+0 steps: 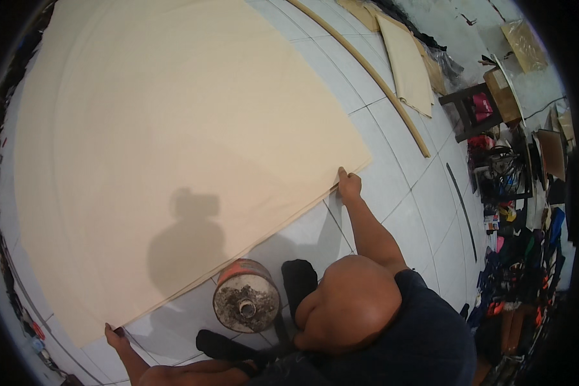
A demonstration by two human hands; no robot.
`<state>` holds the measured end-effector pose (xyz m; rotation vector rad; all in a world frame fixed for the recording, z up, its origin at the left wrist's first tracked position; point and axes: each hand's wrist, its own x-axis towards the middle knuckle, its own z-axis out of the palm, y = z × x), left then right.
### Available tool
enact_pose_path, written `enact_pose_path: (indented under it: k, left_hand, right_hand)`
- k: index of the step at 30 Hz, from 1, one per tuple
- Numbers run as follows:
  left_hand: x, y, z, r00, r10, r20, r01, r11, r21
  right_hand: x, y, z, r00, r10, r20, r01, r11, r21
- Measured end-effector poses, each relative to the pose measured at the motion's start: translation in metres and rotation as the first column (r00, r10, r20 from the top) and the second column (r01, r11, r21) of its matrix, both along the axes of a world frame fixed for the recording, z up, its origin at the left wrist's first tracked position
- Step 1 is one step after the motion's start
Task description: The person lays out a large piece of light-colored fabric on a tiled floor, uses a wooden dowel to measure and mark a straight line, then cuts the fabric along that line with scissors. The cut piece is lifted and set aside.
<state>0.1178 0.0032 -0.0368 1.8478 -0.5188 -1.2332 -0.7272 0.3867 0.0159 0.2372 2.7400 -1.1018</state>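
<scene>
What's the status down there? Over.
Left hand, right hand pinching sheet by its near edge. Sheet spread over tiles. Can close to that edge, between hands.

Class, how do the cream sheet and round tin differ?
The cream sheet is broad and thin; the round tin compact. The sheet looks plain; the tin's end is dark-stained. The left hand and right hand hold the sheet; neither touches the tin. Both are on the tiled floor.

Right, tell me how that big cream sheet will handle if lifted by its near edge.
The cream sheet is probably floppy: its near edge looks thin, with faint ripples beside it. Held only at the left grip and right grip, its broad middle would likely sag. On smooth-looking tiles, it may slide readily.
</scene>
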Motion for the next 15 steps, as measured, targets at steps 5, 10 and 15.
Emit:
enact_pose_path:
  k: [5, 10, 15]
  left_hand:
    - [-0.018, 0.008, 0.001, 0.995, 0.026, -0.091, -0.026, 1.000, 0.003]
    - [-0.008, 0.008, 0.002, 0.993, 0.026, -0.114, -0.033, 0.998, -0.059]
    - [-0.016, 0.013, 0.001, 0.989, -0.002, -0.148, -0.008, 0.998, -0.067]
  right_hand:
    - [-0.006, 0.014, -0.003, 0.999, 0.019, 0.037, -0.020, 0.999, 0.048]
    - [-0.005, 0.005, -0.009, 0.998, -0.021, 0.060, 0.024, 0.998, -0.063]
    - [-0.009, 0.017, -0.012, 0.999, 0.014, 0.032, -0.016, 0.997, 0.077]
